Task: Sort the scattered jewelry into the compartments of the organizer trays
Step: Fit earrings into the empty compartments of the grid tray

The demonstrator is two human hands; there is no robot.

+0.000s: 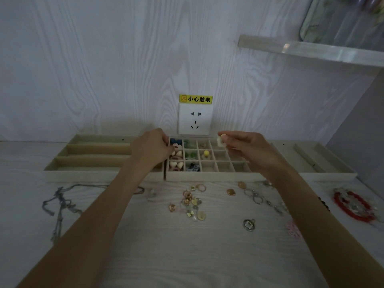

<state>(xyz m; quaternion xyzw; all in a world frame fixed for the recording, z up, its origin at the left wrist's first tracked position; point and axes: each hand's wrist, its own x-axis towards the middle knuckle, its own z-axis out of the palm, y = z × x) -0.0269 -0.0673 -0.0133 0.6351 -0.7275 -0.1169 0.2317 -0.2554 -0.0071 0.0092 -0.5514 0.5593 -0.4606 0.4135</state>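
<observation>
A beige grid tray (pixel 212 177) stands in the middle, with hearts, green beads, a yellow piece and blue pieces in its left compartments. My right hand (pixel 247 147) pinches a small white charm (pixel 220 141) above the tray's back row. My left hand (pixel 152 145) hovers with curled fingers at the tray's left edge; whether it holds anything is hidden. Gold rings and charms (pixel 192 201) lie scattered on the table in front of the tray. A silver pendant (pixel 249 224) lies further right.
A tray with long slots (pixel 93 175) stands at the left, another slotted tray (pixel 328 175) at the right. Grey chains (pixel 60 204) lie at the left, a red bracelet (pixel 351 206) at the right. A wall socket (pixel 195 119) sits behind the trays.
</observation>
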